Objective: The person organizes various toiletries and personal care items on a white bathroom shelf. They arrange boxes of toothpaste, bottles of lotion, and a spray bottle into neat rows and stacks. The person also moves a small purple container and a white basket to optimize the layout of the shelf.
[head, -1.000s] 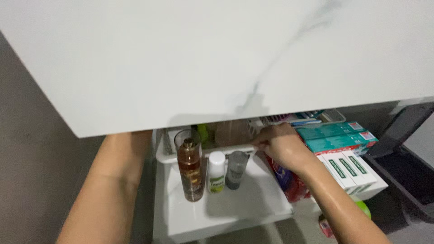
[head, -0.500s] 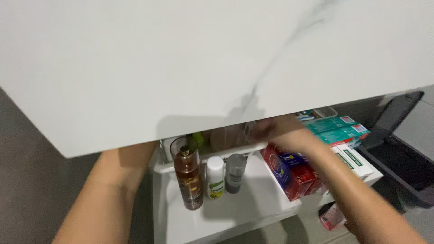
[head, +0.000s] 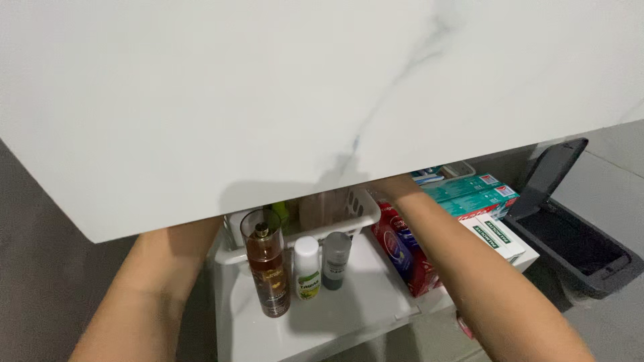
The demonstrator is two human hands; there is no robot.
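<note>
White basket [head: 359, 213] beside hidden hands

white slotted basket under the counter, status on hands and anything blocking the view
Both hands hidden under white marble countertop. White slotted plastic basket only partly visible. Amber spray bottle stands in front of it.

Both forearms are bare, with no sleeve, watch or band showing anywhere along them. The left forearm [head: 144, 295] looks broad and smooth. The right forearm [head: 483, 281] carries a slight sheen. Both hands are hidden.
</note>
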